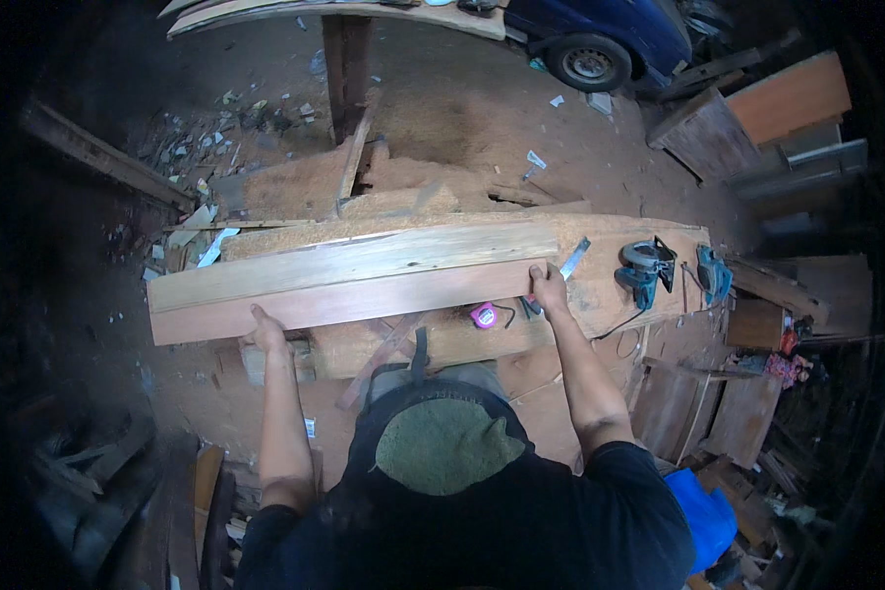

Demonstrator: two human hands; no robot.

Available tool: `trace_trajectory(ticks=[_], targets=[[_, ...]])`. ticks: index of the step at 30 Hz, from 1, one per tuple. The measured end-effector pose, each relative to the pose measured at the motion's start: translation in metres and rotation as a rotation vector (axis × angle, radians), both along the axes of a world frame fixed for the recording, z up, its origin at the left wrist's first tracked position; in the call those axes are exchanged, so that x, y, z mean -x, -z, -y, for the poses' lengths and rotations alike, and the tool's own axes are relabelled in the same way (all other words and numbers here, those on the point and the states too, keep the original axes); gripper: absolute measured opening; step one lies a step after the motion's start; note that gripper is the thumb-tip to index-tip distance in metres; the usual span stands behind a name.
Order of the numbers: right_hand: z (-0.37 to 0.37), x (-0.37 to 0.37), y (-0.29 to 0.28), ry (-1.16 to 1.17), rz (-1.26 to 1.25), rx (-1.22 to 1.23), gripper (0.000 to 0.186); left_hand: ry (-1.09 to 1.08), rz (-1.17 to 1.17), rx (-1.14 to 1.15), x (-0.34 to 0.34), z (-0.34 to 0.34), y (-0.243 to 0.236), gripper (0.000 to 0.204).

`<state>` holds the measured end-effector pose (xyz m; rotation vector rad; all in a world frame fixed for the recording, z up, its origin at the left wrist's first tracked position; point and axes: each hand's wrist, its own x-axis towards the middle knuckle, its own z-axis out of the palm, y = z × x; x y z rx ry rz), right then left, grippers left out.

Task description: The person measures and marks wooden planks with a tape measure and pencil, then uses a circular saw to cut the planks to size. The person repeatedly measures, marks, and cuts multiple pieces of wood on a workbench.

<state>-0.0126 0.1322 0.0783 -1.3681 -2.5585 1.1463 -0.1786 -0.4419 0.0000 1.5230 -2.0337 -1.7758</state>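
A long pinkish wooden board [393,298] lies along a paler wooden plank [364,258], edge to edge or slightly overlapping; I cannot tell which. My left hand [266,329] grips the near edge of the pinkish board toward its left end, thumb on top and fingers underneath. At its right end my right hand [549,288] is closed on the same board, thumb on the face. Just beyond that hand is a flat metal blade [576,258], perhaps a saw or chisel. A pink tape measure [484,315] rests in front of the board, left of my right hand.
Beneath the boards is a broad wooden slab [600,307] used as a work surface. A circular saw [645,270] and another teal power tool [714,273] stand on its right part. A post [347,74] rises beyond. Wood scraps litter the floor; a blue vehicle [639,34] is at the far right.
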Motion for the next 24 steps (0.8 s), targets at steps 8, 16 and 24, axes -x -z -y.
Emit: trace_trajectory(ticks=[8, 16, 24], targets=[[-0.015, -0.031, 0.024, 0.019, -0.128, -0.003, 0.047, 0.272, -0.097, -0.223, -0.020, 0.031, 0.016, 0.073], [-0.013, -0.090, 0.031, 0.121, -0.112, 0.213, 0.029, 0.333, 0.013, -0.222, -0.080, 0.070, -0.007, 0.053], [-0.061, -0.013, 0.045, 0.058, -0.390, -0.194, 0.042, 0.510, -0.017, 0.143, -0.035, 0.159, -0.031, 0.044]])
